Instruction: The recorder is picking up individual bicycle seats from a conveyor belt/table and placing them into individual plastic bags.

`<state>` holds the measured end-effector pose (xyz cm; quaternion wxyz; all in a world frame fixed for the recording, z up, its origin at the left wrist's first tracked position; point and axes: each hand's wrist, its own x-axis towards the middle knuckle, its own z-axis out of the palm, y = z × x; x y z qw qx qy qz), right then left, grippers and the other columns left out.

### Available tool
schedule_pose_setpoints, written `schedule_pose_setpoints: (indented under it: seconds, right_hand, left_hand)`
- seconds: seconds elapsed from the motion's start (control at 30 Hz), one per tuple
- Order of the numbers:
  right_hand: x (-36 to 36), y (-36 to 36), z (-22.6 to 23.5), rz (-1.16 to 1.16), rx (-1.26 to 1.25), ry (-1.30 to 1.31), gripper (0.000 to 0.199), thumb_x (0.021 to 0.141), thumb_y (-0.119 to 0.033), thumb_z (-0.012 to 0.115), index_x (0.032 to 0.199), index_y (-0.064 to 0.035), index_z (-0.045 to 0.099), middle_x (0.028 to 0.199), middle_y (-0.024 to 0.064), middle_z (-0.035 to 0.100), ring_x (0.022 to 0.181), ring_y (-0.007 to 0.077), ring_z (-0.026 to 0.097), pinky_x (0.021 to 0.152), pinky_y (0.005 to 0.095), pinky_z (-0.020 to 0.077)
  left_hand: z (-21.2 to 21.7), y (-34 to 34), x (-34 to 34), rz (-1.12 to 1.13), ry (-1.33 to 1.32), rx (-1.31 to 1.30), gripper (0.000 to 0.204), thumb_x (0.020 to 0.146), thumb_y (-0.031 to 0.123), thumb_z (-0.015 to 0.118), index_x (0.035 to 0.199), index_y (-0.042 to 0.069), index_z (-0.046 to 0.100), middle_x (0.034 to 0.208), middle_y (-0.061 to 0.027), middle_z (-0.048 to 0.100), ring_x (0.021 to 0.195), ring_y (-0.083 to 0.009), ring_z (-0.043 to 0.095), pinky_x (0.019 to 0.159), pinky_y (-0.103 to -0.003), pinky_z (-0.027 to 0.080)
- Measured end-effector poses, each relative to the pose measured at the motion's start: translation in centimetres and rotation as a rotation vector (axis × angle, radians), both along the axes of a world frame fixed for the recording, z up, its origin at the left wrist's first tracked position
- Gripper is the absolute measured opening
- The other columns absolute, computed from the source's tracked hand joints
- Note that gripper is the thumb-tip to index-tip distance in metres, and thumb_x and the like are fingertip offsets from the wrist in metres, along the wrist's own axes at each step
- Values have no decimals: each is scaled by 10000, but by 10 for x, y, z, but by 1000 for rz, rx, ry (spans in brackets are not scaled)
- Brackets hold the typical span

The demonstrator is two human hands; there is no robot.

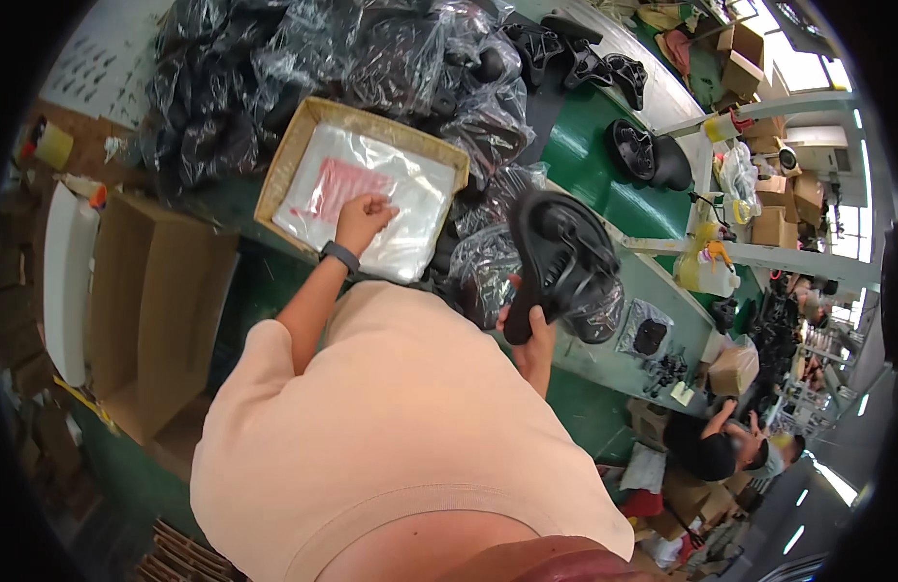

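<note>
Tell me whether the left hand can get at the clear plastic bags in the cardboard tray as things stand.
Yes, it seems so. The left hand already rests on the top of the clear plastic bags in the open cardboard tray; nothing covers them. The right hand holds a black moulded part off to the side.

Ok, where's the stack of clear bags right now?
In the shallow cardboard tray at upper left: the clear bags lie under the left hand, beside the bagged black parts.

A cardboard box (286,160) sits on the table (604,189) with a stack of plastic bags (371,194) in it. Behind it lies a heap of bagged parts (304,68). Left of the box stands an open carton (153,310), right of it the saddle (561,257)
</note>
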<state>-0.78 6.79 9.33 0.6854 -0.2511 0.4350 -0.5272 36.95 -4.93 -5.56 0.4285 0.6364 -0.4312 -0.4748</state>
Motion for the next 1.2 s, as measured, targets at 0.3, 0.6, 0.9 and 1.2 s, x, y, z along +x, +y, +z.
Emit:
schedule_pose_setpoints:
  seconds: [0.3,0.6,0.9,1.2]
  right_hand:
    - [123,-18,-16,522,175,-571,789,1085,-415,643,1697,-34,322,1726,196,390,1339,435,642,1027,495,619]
    - [150,-5,-16,514,117,-684,812,998,-339,780,1646,-35,396,1584,140,510,1068,268,585,856,382,538]
    - [163,14,-1,761,217,-848,883,915,-287,858,1654,-88,415,1668,258,413,1082,349,700,878,417,591]
    - [105,59,27,234,-24,-452,787,885,-335,879,1526,-19,550,1378,155,652,1022,295,627,778,387,534]
  left_hand:
    - [79,74,-18,-214,498,121,292,1109,259,657,1208,24,799,1044,-39,807,938,-131,745,852,-297,577]
    - [63,137,149,442,1531,-196,128,1055,88,641,1168,40,677,989,-48,705,809,-183,701,807,-322,620]
    - [145,146,58,20,1387,55,168,1128,203,600,1224,96,688,1076,-53,751,905,-180,710,814,-357,617]
    - [192,82,111,80,1344,230,163,1126,244,608,1119,97,680,835,75,617,607,-29,510,558,-225,459]
